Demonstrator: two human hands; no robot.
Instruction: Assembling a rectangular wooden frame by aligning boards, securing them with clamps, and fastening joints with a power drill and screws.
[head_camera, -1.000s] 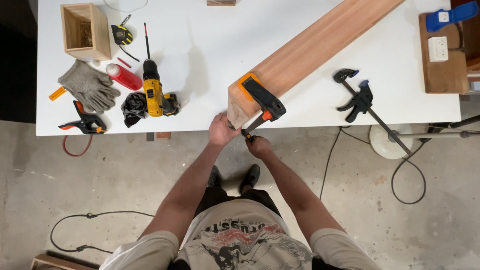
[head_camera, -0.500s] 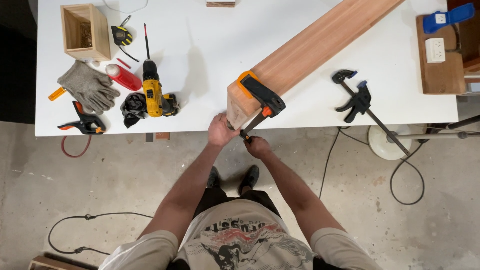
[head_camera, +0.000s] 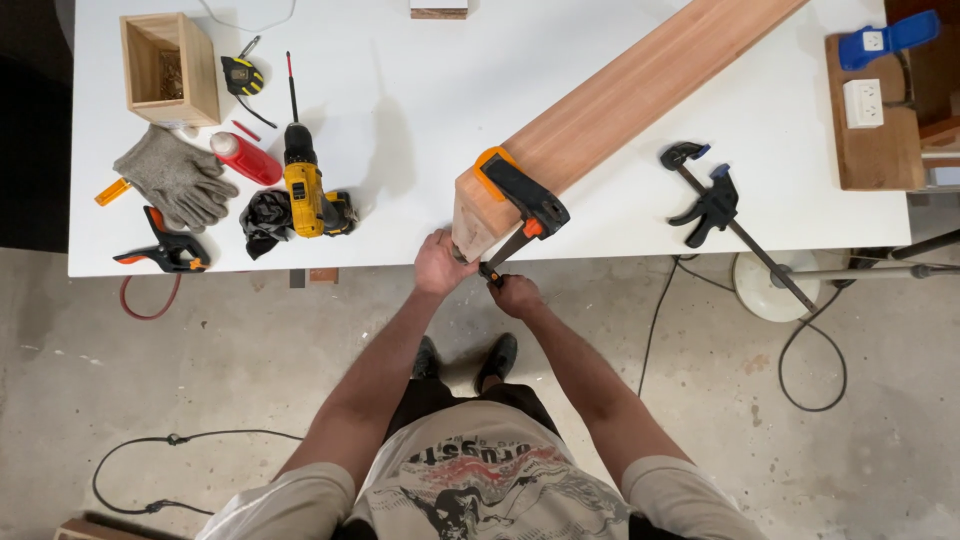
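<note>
At the near edge of the white table, the left hand grips the end of a long wooden beam, while the right hand is closed around the handle of an orange-and-black clamp on it. A red bottle lies left; concrete floor below.

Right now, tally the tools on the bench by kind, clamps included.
Bar clamps: 2, orange one on the beam at the hands, spare black one
Spring clamp: 1
Drill: 1
Tape measure: 1
Total: 5
</note>
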